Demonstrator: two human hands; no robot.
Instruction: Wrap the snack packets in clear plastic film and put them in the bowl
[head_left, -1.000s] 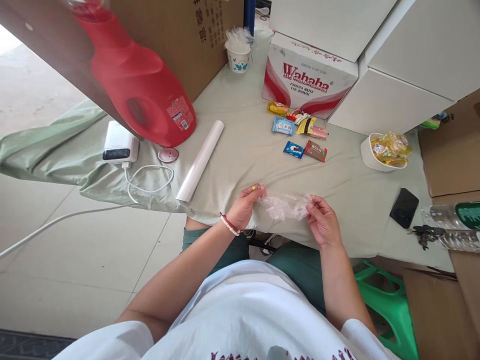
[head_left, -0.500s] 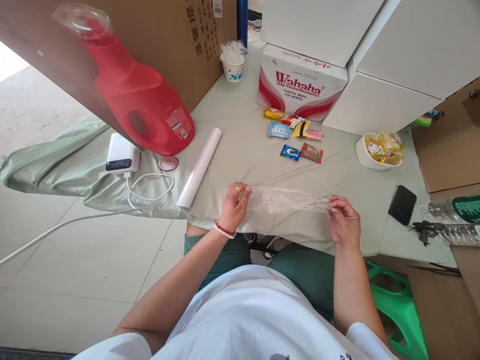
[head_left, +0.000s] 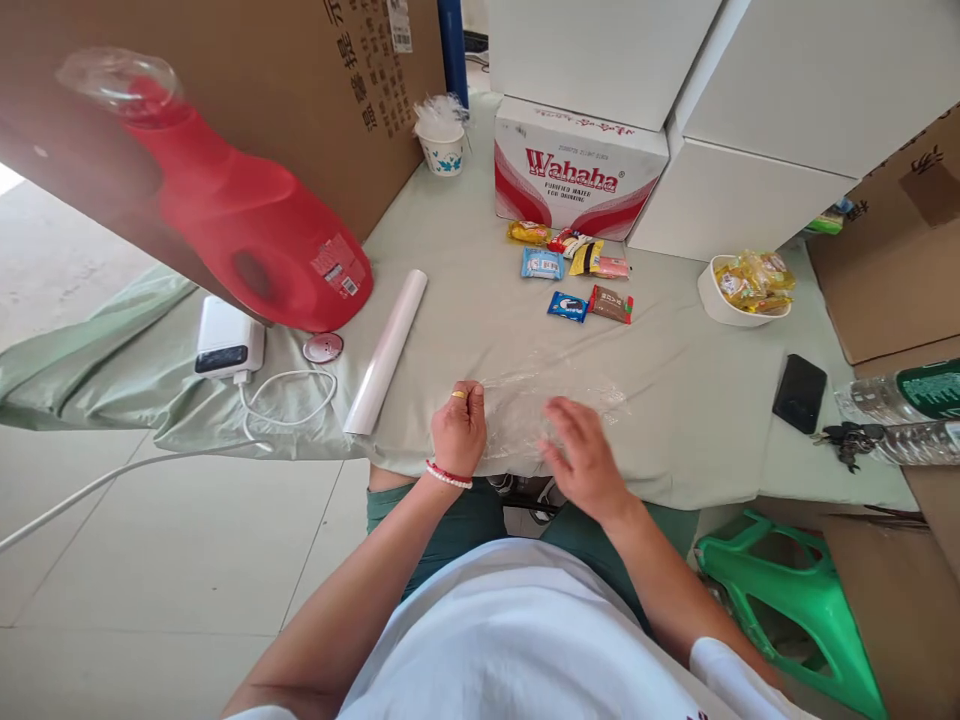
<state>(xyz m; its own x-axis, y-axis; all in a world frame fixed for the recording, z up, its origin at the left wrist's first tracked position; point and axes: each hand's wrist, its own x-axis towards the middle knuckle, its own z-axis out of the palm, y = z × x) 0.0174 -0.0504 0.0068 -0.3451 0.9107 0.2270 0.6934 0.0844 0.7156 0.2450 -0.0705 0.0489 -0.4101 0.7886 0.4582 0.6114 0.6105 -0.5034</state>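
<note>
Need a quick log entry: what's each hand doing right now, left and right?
Left hand: closed, pinching the clear plastic sheet at its left edge.
Right hand: open, flat over the sheet, blurred.

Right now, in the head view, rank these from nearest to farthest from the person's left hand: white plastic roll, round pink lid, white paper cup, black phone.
1. White plastic roll, just left of the left hand.
2. Round pink lid, farther left.
3. White paper cup, far back.
4. Black phone, far right.
</note>
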